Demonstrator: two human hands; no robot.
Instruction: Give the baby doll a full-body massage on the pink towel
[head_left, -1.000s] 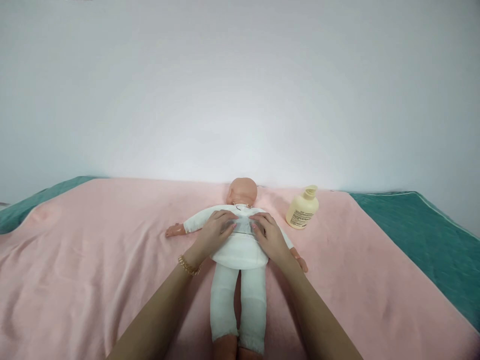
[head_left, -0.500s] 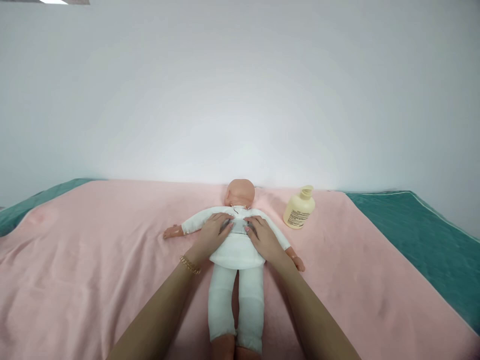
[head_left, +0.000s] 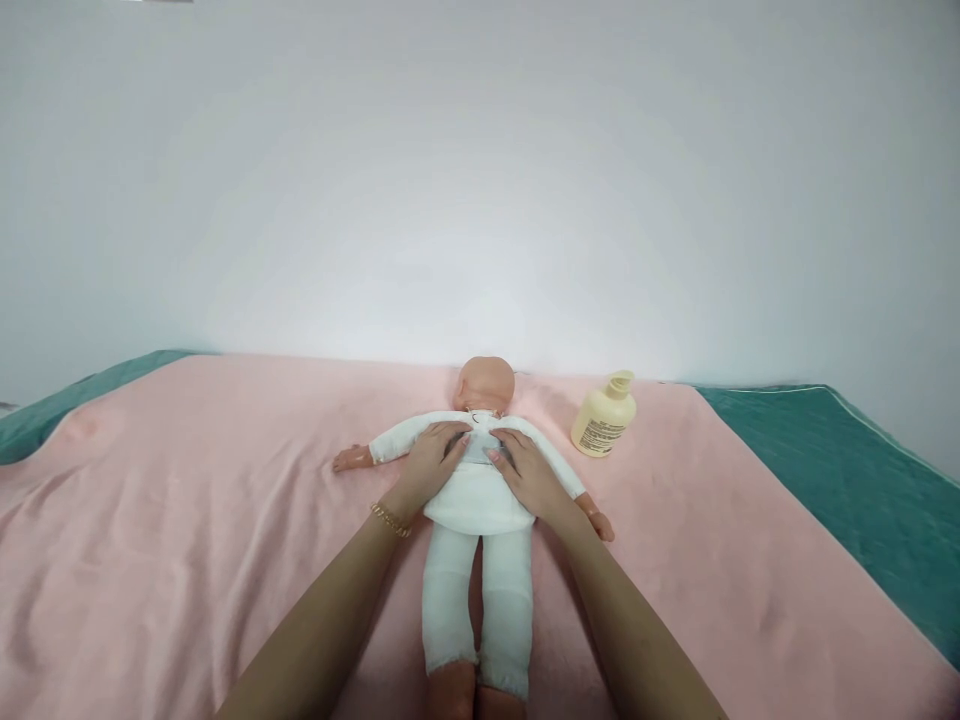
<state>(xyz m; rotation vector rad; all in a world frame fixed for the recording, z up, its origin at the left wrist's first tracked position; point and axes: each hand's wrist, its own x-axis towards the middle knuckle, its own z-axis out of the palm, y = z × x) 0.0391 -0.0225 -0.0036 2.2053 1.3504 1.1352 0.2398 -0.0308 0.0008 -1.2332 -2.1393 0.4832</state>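
A baby doll (head_left: 480,497) with a white cloth body lies stretched out, head (head_left: 487,385) toward the wall and arms spread. It seems to lie face down, as no face shows. My left hand (head_left: 433,462) rests flat on the left side of its upper torso, fingers extended. On the other side, my right hand (head_left: 531,472) lies the same way, palm down. Between the two hands a greyish rectangular patch (head_left: 480,449) shows on the torso; parts of it are under my fingers. Neither hand grasps anything.
A pale yellow pump bottle (head_left: 602,418) stands to the right of the doll's head. Under everything spreads a pink blanket (head_left: 187,520), wrinkled at left, over a green cover (head_left: 817,470) visible at both sides. A white wall (head_left: 480,180) rises behind.
The view has shifted slightly, so the doll and bottle appear a little further right. Both hands stay flat on the doll's torso with hardly any movement.
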